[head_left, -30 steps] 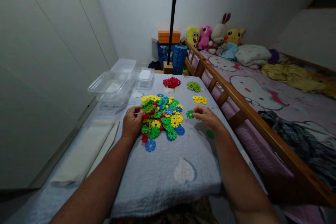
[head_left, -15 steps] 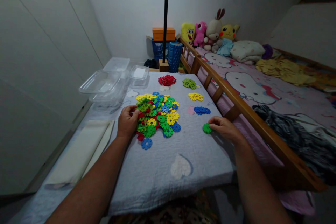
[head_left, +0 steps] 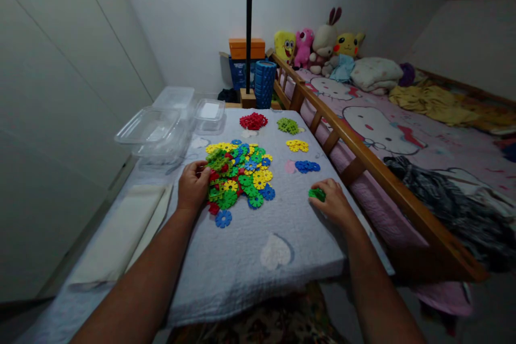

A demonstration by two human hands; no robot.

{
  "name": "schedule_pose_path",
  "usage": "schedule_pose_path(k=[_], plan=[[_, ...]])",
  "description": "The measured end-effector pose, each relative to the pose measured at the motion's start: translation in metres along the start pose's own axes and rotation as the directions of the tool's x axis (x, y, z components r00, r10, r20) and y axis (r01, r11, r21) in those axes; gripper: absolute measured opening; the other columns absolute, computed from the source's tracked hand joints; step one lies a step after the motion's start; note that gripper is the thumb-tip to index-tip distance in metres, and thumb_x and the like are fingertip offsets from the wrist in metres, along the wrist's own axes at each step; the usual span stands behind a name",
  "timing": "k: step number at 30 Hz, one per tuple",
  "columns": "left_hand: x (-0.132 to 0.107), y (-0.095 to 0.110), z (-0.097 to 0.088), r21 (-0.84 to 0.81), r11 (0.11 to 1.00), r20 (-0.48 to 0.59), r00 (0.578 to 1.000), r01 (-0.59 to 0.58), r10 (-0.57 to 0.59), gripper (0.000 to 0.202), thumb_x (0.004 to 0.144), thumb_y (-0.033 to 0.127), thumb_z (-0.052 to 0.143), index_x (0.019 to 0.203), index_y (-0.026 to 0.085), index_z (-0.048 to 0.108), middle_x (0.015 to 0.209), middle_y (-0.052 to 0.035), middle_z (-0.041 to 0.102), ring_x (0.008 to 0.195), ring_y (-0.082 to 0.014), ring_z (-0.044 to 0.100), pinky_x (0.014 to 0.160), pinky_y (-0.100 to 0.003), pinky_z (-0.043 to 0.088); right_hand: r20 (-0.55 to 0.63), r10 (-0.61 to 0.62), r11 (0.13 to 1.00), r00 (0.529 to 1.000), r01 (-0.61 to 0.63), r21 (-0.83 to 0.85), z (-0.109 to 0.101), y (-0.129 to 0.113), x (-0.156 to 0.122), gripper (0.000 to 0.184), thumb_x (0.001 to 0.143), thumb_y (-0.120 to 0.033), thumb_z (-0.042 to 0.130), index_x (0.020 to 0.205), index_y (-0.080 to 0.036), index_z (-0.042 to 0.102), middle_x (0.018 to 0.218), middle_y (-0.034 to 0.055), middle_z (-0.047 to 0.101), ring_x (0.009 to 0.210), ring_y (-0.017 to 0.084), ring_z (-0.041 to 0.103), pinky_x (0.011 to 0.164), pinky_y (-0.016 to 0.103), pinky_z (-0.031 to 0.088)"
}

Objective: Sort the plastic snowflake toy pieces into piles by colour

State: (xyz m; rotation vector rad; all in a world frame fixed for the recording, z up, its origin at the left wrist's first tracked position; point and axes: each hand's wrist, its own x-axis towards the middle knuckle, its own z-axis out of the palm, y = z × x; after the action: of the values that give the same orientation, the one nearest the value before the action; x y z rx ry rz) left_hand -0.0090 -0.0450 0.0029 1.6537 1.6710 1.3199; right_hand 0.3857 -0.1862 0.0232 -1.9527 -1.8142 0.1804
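Observation:
A mixed pile of notched plastic snowflake discs and square pieces point(head_left: 242, 172) lies on the cloth-covered table, in green, yellow, blue and red. Against the pile's left edge rests my left hand point(head_left: 194, 185), its fingers curved with a gap between thumb and forefinger; I see nothing held. My right hand point(head_left: 334, 201) has its fingers around green snowflake discs point(head_left: 316, 194) low over the table's right side. Beyond it lie small single-colour groups: blue discs point(head_left: 307, 166), yellow discs point(head_left: 297, 145), light green pieces point(head_left: 288, 126) and red pieces point(head_left: 253, 121). One blue disc point(head_left: 223, 219) lies apart near the pile.
Clear plastic containers point(head_left: 155, 131) stand at the back left, with a smaller lidded one point(head_left: 209, 113) beside them. A folded cream cloth point(head_left: 121, 231) lies at the left. A wooden bed rail point(head_left: 363, 166) runs along the right, and a black pole point(head_left: 249, 27) rises behind the table.
My right hand has moved its fingers further over the green discs, now covering more of them. My left hand stays by the pile. The whole view has shifted slightly.

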Motion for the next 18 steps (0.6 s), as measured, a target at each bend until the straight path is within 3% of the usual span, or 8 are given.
schedule_pose_path(k=[5, 10, 18], plan=[[0.001, 0.000, 0.000, 0.006, 1.000, 0.008, 1.000, -0.003, 0.003, 0.032, 0.083, 0.043, 0.058, 0.103, 0.020, 0.069, 0.098, -0.0049, 0.067, 0.087, -0.0208, 0.065, 0.091, -0.037, 0.054, -0.042, 0.020, 0.999, 0.999, -0.022, -0.049, 0.006, 0.000, -0.009, 0.021, 0.079, -0.029, 0.068, 0.098, -0.022, 0.074, 0.105, 0.0100, 0.062, 0.102, 0.029, 0.057, 0.097, 0.044, 0.046], [0.001, 0.002, 0.000, -0.006, 1.000, 0.023, 1.000, 0.016, -0.016, 0.032, 0.083, 0.043, 0.058, 0.103, 0.020, 0.068, 0.099, -0.0049, 0.067, 0.086, -0.0206, 0.065, 0.090, -0.037, 0.055, -0.140, 0.047, 0.995, 0.989, -0.058, -0.081, 0.012, 0.009, -0.011, 0.038, 0.078, -0.036, 0.070, 0.114, -0.022, 0.072, 0.132, 0.0144, 0.059, 0.120, 0.034, 0.054, 0.104, 0.049, 0.044], [0.002, 0.001, 0.001, -0.006, 1.000, 0.026, 1.000, 0.010, -0.010, 0.033, 0.083, 0.043, 0.057, 0.105, 0.020, 0.068, 0.101, -0.0053, 0.066, 0.088, -0.0211, 0.065, 0.091, -0.037, 0.054, -0.094, 0.082, 0.996, 0.992, -0.085, -0.026, 0.015, 0.010, -0.012, 0.035, 0.079, -0.036, 0.069, 0.112, -0.023, 0.072, 0.133, 0.0144, 0.062, 0.124, 0.035, 0.054, 0.107, 0.053, 0.042]])
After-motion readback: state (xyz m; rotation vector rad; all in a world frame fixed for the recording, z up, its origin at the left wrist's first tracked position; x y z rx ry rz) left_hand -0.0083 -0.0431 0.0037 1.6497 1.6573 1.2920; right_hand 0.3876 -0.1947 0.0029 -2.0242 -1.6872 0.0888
